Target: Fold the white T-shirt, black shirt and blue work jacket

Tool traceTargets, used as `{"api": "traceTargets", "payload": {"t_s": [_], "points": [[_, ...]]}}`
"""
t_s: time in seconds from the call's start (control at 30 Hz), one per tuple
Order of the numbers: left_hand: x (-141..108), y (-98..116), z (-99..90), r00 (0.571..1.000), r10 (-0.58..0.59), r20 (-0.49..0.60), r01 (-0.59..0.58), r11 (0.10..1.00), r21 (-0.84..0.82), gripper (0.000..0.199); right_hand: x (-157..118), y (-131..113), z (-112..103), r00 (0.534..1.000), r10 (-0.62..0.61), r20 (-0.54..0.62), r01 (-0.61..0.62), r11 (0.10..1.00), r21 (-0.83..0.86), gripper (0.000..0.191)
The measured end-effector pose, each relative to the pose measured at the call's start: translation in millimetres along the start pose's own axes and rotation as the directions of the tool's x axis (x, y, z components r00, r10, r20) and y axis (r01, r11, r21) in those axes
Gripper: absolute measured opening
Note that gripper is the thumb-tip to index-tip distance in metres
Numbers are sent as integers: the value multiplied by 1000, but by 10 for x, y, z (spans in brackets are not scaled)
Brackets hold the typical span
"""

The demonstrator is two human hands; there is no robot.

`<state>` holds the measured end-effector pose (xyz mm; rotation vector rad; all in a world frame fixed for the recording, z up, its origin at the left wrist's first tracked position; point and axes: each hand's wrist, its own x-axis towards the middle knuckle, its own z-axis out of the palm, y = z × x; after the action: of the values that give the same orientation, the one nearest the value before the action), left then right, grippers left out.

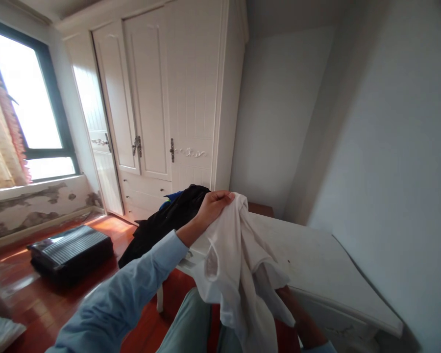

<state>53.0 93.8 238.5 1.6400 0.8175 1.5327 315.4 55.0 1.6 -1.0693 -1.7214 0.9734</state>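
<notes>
Garment (238, 255), white: hung pinched in the left hand (219, 200). Its folds hid the right hand (285, 295), grip unclear. Black clothes (174, 211) lay beyond the left wrist; white table (316, 250) stood to its right; suitcase (71, 247) lay well apart, leftward.

Black ribbed rectangular suitcase (73, 245) on red wooden floor (172, 289), left of white rectangular wooden table (316, 255); black cloth garment (171, 215) at table's left end; white panelled wardrobe (150, 98) behind.
</notes>
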Motion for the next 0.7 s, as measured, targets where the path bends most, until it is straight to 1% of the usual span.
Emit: {"api": "traceTargets", "payload": {"t_s": [0.07,0.1,0.17,0.2,0.23,0.3,0.33,0.37,0.4,0.43,0.47,0.5,0.53,0.57,0.6,0.63,0.67,0.7], "points": [[-15,-64,51,1000,13,-6,-13,1000,25,50,-113,-147,54,992,76,98,-86,992,98,58],[-12,-81,69,999,30,-10,-29,997,72,48,-146,-253,60,985,115,127,-133,981,144,59],[25,-89,73,996,93,12,-93,961,260,40,-137,-502,9,978,162,132,-182,971,154,58],[66,-82,56,990,131,50,-140,910,391,34,-84,-634,-58,980,164,110,-177,976,123,54],[128,-69,25,982,157,103,-188,831,523,29,4,-767,-156,985,150,87,-157,984,84,51],[320,-19,-67,966,157,204,-257,640,724,24,274,-1034,-441,993,85,86,-85,996,1,40],[448,21,-119,965,146,219,-263,557,788,26,445,-1173,-620,997,46,60,-45,999,-15,37],[591,76,-167,969,149,199,-247,494,834,27,629,-1321,-813,1000,11,-26,-12,1000,-23,36],[740,147,-207,972,183,150,-218,447,868,27,813,-1478,-1010,988,-26,-154,19,999,-43,35],[885,232,-234,963,257,83,-188,417,889,27,989,-1642,-1202,944,-85,-318,68,996,-64,35],[1018,326,-249,934,356,21,-175,405,897,26,1148,-1809,-1379,865,-167,-472,140,986,-92,36],[1131,422,-251,886,462,-33,-181,410,894,26,1282,-1969,-1533,782,-252,-570,220,967,-125,38],[1220,509,-242,828,555,-77,-202,425,882,26,1389,-2111,-1660,713,-336,-615,291,940,-176,40],[1283,578,-226,775,622,-111,-236,447,863,27,1468,-2221,-1761,658,-419,-626,351,906,-238,41],[1322,620,-207,741,658,-137,-270,478,836,28,1520,-2290,-1837,631,-490,-601,389,870,-302,42],[1338,627,-188,734,662,-155,-295,515,805,30,1545,-2310,-1893,630,-540,-558,403,841,-360,41],[1330,596,-170,752,639,-162,-306,556,773,32,1546,-2278,-1934,655,-562,-505,392,824,-409,40],[1299,527,-156,790,592,-158,-297,596,746,33,1523,-2197,-1963,706,-548,-447,356,822,-445,38]]}}
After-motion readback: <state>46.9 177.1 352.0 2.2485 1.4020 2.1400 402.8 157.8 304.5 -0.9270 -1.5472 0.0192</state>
